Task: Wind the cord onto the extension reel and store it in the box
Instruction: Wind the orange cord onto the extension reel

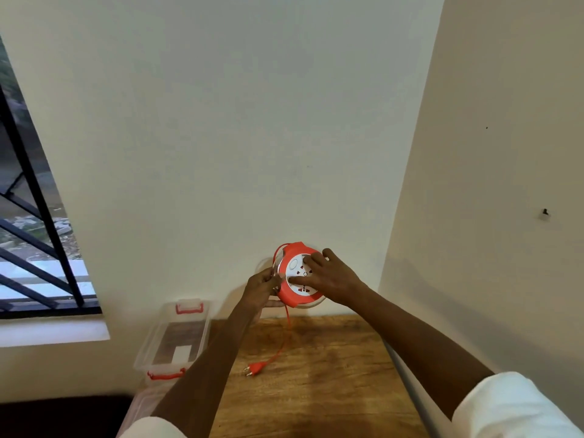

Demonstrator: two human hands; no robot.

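1. A plain, pale wall (221, 121) fills most of the view ahead.
2. It meets a second, cream-toned wall (489, 153) at a corner on the right, which bears a small dark fixing (545, 212).
3. At the left, a window (28, 216) with dark diagonal bars lets in daylight; blurred ground shows outside.
4. A white sill (53, 335) runs under the window.
5. A wooden table (331, 374) with a grained brown top stands against the wall below.
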